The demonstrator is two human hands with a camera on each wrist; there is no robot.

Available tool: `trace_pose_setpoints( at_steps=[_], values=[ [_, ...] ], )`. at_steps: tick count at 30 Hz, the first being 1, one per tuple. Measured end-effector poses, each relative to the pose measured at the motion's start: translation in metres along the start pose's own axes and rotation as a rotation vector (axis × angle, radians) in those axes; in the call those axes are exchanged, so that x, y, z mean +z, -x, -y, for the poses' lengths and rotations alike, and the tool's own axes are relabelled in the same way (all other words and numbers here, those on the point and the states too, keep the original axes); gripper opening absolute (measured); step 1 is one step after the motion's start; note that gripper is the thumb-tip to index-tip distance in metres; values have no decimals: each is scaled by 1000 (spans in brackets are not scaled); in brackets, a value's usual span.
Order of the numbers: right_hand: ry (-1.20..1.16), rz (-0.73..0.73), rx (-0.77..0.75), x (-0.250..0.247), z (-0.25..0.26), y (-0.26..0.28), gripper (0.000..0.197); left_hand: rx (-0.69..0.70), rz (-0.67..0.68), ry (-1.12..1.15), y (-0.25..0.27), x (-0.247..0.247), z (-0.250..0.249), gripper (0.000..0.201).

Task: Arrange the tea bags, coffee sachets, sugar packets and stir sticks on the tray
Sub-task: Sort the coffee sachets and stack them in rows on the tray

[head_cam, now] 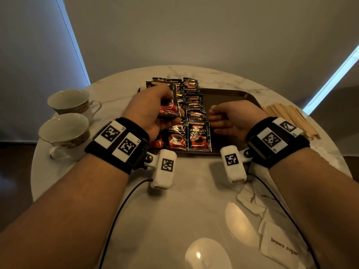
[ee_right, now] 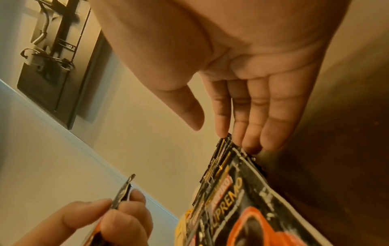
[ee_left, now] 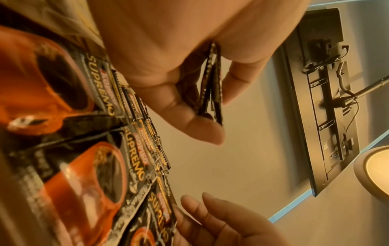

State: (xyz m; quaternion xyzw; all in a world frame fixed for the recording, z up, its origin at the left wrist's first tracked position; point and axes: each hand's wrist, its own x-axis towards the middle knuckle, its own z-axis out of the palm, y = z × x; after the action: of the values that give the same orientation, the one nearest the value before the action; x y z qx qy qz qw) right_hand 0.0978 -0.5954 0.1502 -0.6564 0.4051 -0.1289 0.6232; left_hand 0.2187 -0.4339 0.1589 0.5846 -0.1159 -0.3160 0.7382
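Observation:
A brown tray (head_cam: 231,96) on the marble table carries overlapping rows of black-and-red coffee sachets (head_cam: 198,136) on its left half. My left hand (head_cam: 153,105) hovers over those rows and pinches a small stack of coffee sachets (head_cam: 168,108) between thumb and fingers; the left wrist view shows the stack (ee_left: 212,86) edge-on. My right hand (head_cam: 223,119) is open, its straight fingertips (ee_right: 252,143) touching the top right edge of the laid sachets (ee_right: 231,191). Wooden stir sticks (head_cam: 289,117) lie on the table right of the tray. White sugar packets (head_cam: 281,243) lie at the near right.
Two floral tea cups (head_cam: 68,101) (head_cam: 64,131) stand on the table's left side. The tray's right half is bare brown surface. Wrist-camera cables trail over the near part of the table (head_cam: 174,210). A grey wall stands behind the table.

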Motion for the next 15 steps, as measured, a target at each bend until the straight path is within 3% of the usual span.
trace_pose_setpoints(
  at_steps=[7, 11, 15],
  values=[
    [-21, 10, -3, 2, 2, -7, 8, -48, 25, -11, -3, 1, 1, 5],
    [-73, -51, -111, -1, 5, -11, 18, -44, 12, -42, -8, 0, 4, 16],
    [-83, 142, -271, 7, 16, -4, 13, 3, 67, -92, -8, 0, 6, 22]
  ],
)
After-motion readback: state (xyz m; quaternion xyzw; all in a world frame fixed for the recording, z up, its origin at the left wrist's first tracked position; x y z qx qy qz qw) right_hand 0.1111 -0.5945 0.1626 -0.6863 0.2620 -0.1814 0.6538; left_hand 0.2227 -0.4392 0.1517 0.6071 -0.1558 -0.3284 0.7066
